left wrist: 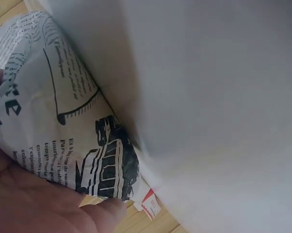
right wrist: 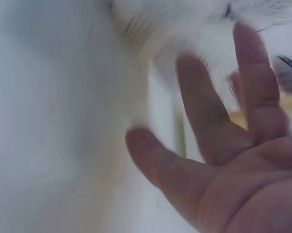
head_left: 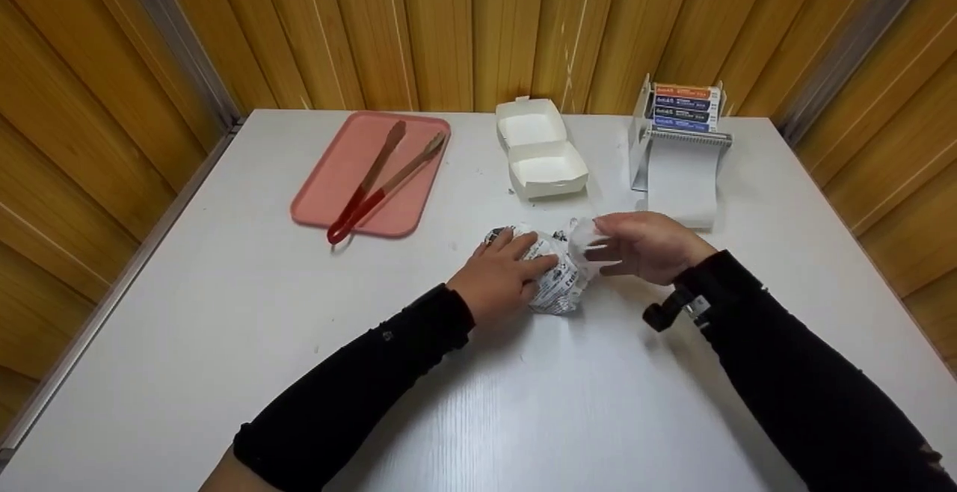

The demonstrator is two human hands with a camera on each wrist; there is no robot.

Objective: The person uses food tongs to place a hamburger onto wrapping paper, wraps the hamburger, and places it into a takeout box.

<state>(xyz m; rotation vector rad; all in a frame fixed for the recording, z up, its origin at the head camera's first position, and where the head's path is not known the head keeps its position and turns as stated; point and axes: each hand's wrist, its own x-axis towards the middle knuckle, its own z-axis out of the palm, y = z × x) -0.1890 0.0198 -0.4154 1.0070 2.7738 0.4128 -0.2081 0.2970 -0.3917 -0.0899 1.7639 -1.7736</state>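
A bundle in crumpled newsprint-patterned paper (head_left: 557, 290) lies on the table between the two hands; what it wraps is hidden. My left hand (head_left: 501, 275) holds its left side, fingers spread over the top. In the left wrist view, the thumb and fingers lie around the printed paper (left wrist: 73, 131). At the bundle's right end, my right hand (head_left: 647, 245) has its fingertips right at a raised, pale flap of the paper (head_left: 582, 236). The right wrist view shows that hand's fingers (right wrist: 202, 107) extended and apart, with blurred paper behind them.
Behind the bundle stands an open white takeaway box (head_left: 549, 167). Red-handled tongs (head_left: 366, 204) lie on a pink tray (head_left: 321, 197) at the back left. A holder with colored marker boxes (head_left: 682, 107) and a spiral notepad (head_left: 682, 178) is at the back right.
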